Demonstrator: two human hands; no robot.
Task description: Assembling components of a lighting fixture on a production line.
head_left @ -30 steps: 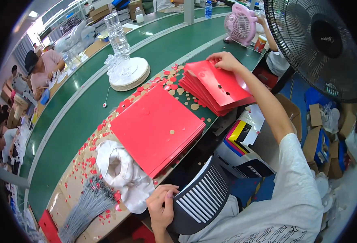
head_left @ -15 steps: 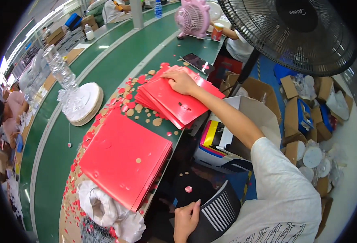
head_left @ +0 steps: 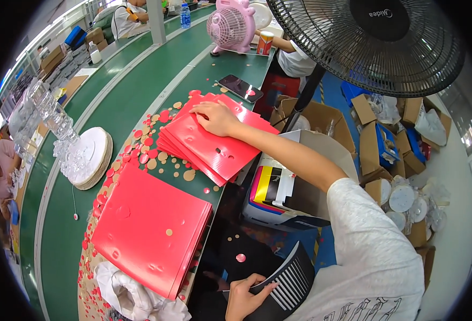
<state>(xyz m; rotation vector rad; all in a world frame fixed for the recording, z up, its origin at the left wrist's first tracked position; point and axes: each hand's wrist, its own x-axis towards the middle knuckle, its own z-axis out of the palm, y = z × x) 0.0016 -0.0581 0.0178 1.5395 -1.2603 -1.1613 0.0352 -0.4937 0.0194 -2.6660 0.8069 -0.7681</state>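
My right hand (head_left: 214,117) lies flat, fingers spread, on top of a fanned stack of red card sheets (head_left: 220,155) at the near edge of the green conveyor belt (head_left: 134,91). My arm reaches to it from the lower right. A second, squared stack of red sheets (head_left: 150,224) lies closer to me on the left, apart from both hands. Low at the bottom edge, my left hand (head_left: 241,297) grips the rim of a black-and-white striped piece (head_left: 287,278) in my lap. Round red and tan punch-outs (head_left: 150,158) are scattered between the two stacks.
A large black standing fan (head_left: 369,43) looms at the upper right, with a small pink fan (head_left: 230,24) and a phone (head_left: 238,86) beyond the stacks. White plates (head_left: 91,158) and clear plastic pieces (head_left: 48,117) sit left. A white bag (head_left: 134,297) and cardboard boxes (head_left: 386,139) flank me.
My right hand has slid from the far edge of the fanned red stack to lie flat on its top. My left hand stays low on the striped piece.
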